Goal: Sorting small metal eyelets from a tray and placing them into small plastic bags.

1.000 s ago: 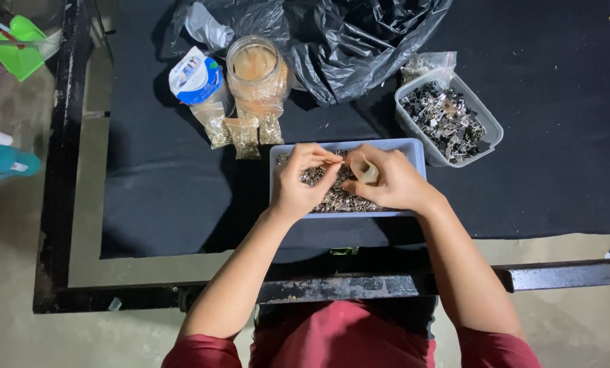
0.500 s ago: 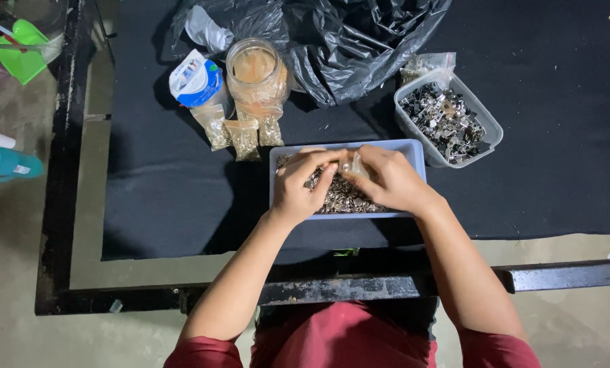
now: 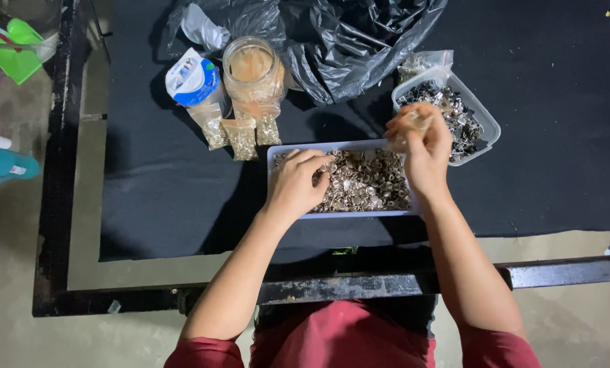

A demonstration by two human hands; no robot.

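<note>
A pale blue tray [image 3: 286, 149] full of small silvery metal parts [image 3: 365, 182] lies on the black cloth in front of me. My left hand [image 3: 298, 184] rests palm down on the tray's left side, fingers curled into the parts. My right hand [image 3: 421, 146] is raised over the tray's right end, pinching a small clear plastic bag [image 3: 411, 128] with parts in it. Just beyond that hand stands a clear tub [image 3: 485, 126] of darker metal parts.
Three small filled bags [image 3: 242, 136] lie left of the tray, below a clear jar [image 3: 253, 68] and a blue-and-white pouch [image 3: 192, 78]. A crumpled black plastic bag [image 3: 359, 37] is behind. A teal bottle [image 3: 5, 165] and green scoop [image 3: 17, 58] sit off the table's left.
My right hand has lifted from the middle of the tray to its right end, carrying the small bag toward the clear tub. My left hand stayed on the parts, shifting slightly left.
</note>
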